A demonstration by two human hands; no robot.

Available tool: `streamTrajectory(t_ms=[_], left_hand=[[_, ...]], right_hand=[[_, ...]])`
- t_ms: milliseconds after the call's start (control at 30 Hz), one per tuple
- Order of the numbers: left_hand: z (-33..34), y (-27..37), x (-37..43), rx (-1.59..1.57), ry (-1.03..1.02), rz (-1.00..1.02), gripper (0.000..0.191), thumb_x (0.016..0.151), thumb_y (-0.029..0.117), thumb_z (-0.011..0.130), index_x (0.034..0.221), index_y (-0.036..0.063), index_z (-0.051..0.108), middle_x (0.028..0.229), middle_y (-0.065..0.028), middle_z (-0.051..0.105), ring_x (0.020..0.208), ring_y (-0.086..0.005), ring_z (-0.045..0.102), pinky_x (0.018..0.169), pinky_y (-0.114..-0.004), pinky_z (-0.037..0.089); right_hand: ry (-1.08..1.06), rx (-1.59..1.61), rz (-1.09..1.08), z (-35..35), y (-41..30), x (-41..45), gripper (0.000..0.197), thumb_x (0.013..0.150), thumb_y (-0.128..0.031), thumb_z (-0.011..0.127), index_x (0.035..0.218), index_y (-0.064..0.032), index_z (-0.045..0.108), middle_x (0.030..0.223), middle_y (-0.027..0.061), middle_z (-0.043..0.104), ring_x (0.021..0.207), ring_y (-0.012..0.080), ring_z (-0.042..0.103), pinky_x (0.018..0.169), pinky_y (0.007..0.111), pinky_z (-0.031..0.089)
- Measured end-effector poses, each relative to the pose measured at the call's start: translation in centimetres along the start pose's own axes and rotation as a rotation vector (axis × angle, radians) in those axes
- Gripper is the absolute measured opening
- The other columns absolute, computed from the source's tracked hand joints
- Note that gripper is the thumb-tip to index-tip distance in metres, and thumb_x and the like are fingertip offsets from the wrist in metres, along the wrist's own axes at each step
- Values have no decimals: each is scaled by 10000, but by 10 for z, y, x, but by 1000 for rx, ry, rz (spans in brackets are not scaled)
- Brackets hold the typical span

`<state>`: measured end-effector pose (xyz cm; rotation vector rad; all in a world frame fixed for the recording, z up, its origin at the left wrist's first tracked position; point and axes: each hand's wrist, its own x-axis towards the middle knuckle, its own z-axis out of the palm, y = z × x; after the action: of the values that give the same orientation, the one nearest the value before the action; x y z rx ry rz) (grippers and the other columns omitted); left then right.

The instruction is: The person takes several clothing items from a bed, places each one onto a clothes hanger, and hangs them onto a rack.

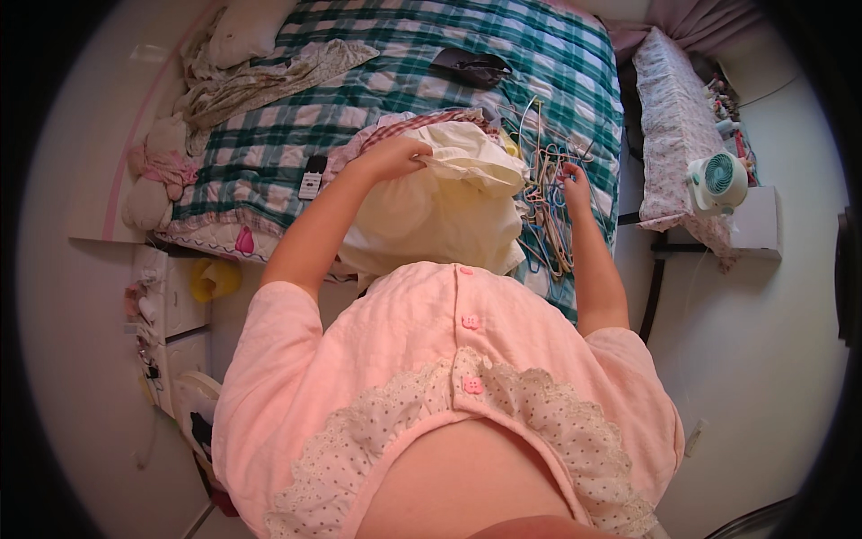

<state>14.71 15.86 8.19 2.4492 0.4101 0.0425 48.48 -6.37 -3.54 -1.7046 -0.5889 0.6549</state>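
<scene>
My left hand (pixel 402 159) pinches the edge of a cream cloth garment (pixel 438 209), which hangs over the bed's near edge in front of me. Over at the right edge of a pile of wire clothes hangers (pixel 549 215), my right hand (pixel 576 188) has its fingers curled. Whether those fingers hold a hanger cannot be made out. The hangers lie tangled, in blue, pink and pale colours. Behind the cream garment, partly covered by it, is a heap of other clothes (pixel 431 124), with red checked and pink cloth showing.
A green and white checked quilt (pixel 377 81) covers the bed. On it lie a dark cap-like item (pixel 471 67), a small black and white object (pixel 312 178) and a crumpled patterned cloth (pixel 283 81). At right, a small fan (pixel 720 175) stands by a cloth-covered table (pixel 673 128).
</scene>
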Motion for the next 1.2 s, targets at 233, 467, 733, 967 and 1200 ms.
streamTrajectory(t_ms=[233,467,733,967,1200], left_hand=[[-10,13,-6,84,-9,-25,203,712,175,643,790,12,550,831,-140,598,784,-300,558,691,-337,437],[-12,-4,-5,-126,167,451,250,728,180,651,676,-1,486,802,-88,555,739,-207,529,621,-320,404],[-40,26,-4,55,-32,167,187,722,185,663,758,16,592,675,-75,568,675,-223,555,595,-304,425],[-48,27,-11,256,-17,141,134,703,209,672,763,97,628,793,-50,577,811,-200,542,781,-320,341],[-55,34,-13,237,-106,134,125,679,213,689,735,121,625,786,-31,543,876,-187,505,850,-339,265]], right_hand=[[-181,-83,153,10,-34,-13,490,735,36,427,1211,-77,421,1128,55,453,772,154,541,584,241,489],[-401,-48,114,30,-108,-32,688,730,83,400,1369,-141,277,1362,9,343,755,100,509,557,219,428],[-714,-165,18,28,-127,-29,689,771,96,409,1387,-155,228,1380,14,317,671,69,473,528,215,382],[-547,-304,-87,45,-154,-38,265,904,-176,458,1119,-31,507,870,24,613,609,72,452,571,215,388],[-561,-338,-412,71,-172,-40,256,914,-196,461,798,-2,582,649,11,561,627,78,472,616,227,378]])
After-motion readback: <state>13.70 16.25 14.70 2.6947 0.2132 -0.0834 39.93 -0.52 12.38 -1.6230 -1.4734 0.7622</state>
